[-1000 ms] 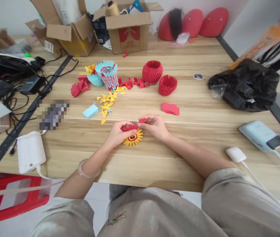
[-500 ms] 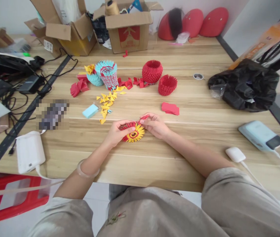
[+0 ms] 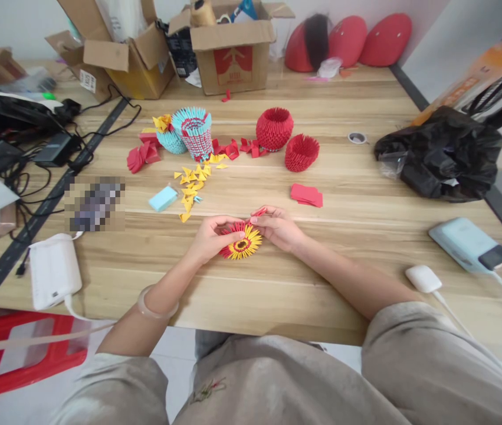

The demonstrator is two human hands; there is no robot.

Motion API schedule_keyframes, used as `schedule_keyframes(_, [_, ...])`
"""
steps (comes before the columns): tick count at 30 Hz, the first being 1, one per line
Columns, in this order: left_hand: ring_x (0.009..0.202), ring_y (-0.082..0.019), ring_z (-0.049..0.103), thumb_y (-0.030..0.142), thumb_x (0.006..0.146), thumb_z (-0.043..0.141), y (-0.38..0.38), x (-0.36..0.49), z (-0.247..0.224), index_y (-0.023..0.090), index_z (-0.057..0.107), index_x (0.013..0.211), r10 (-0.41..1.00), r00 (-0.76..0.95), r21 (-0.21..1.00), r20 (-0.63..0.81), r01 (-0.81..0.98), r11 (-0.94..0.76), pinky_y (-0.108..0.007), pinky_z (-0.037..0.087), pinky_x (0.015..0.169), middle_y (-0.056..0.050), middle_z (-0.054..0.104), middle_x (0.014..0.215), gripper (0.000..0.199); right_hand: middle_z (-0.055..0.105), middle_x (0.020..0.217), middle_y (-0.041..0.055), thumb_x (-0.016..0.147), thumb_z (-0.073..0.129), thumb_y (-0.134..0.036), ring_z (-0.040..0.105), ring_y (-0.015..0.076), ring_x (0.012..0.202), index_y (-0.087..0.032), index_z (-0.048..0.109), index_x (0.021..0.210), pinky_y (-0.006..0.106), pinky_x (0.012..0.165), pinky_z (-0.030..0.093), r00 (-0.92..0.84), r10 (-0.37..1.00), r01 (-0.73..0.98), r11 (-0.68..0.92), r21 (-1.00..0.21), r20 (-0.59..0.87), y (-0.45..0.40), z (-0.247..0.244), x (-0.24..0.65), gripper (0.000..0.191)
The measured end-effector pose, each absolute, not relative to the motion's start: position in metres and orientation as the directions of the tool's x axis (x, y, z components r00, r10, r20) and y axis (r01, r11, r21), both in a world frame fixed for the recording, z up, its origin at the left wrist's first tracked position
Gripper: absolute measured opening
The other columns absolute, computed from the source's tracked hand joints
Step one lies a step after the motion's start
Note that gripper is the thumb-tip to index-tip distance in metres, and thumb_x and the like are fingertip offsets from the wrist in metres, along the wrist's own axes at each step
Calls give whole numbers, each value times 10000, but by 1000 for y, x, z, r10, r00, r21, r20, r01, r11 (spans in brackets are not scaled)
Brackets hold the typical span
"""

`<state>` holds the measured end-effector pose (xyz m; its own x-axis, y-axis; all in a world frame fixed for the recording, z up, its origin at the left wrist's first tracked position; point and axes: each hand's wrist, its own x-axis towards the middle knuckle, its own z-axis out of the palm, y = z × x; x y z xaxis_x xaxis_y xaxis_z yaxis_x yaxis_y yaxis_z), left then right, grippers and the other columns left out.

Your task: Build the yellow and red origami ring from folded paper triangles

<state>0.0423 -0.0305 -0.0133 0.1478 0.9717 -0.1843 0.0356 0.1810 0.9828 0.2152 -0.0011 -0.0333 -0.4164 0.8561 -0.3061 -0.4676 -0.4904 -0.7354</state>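
My left hand [image 3: 214,237] grips a round disc of folded paper pieces [image 3: 247,245], with its thumb on top. The disc has a yellow outer ring, a red and yellow centre, and red pieces along its left and far rim. My right hand [image 3: 279,227] pinches a small red folded paper piece [image 3: 258,212] at the disc's far right rim. Whether that piece touches the disc I cannot tell. Beyond my hands lie loose yellow folded pieces [image 3: 195,177], a light blue paper stack [image 3: 163,199] and red paper slips [image 3: 306,195].
Behind stand a blue and red paper vase [image 3: 197,139], a round red paper pot [image 3: 274,130] and a smaller red paper bowl [image 3: 302,153]. A black plastic bag [image 3: 440,153] sits right. Cardboard boxes [image 3: 233,65] line the back. A white power bank [image 3: 55,271] lies left.
The disc has tilted and shifted slightly right and nearer to me. My right hand has brought the red piece a little closer to its rim.
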Motion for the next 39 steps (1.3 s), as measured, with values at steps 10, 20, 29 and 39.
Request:
schedule_keyframes(10, [854, -233, 674, 324, 544, 819, -31, 43, -12, 127, 708, 857, 969, 149, 980, -197, 29, 195, -354, 534, 787, -104, 730, 933, 386, 667, 596, -21, 473, 845, -231, 609, 99, 566, -164, 621, 658, 254, 624, 484, -386, 887, -377, -402, -835, -253, 0, -30, 216, 298])
schedule_keyframes(20, [795, -225, 677, 252, 455, 860, -32, 44, -16, 125, 705, 884, 963, 115, 969, -244, -12, 247, -371, 534, 791, -82, 732, 877, 474, 681, 673, -7, 507, 837, -278, 629, 117, 636, -175, 601, 653, 271, 654, 499, -351, 931, -314, -217, -924, -100, -2, -34, 218, 295])
schedule_keyframes(29, [817, -216, 666, 218, 465, 852, -33, 46, -19, 126, 707, 891, 976, 89, 979, -199, -29, 202, -348, 522, 803, -81, 729, 899, 460, 686, 697, 8, 569, 808, -296, 624, 121, 638, -177, 603, 683, 271, 647, 498, -342, 939, -279, -135, -951, -33, -7, -33, 215, 263])
schedule_keyframes(39, [814, -163, 626, 354, 609, 774, -30, 47, -14, 165, 703, 857, 964, 98, 966, -246, -53, 251, -266, 488, 741, -40, 703, 885, 320, 696, 802, 16, 613, 763, -311, 598, 106, 618, -191, 628, 806, 262, 628, 483, -323, 945, -277, -141, -950, -47, 4, -37, 220, 265])
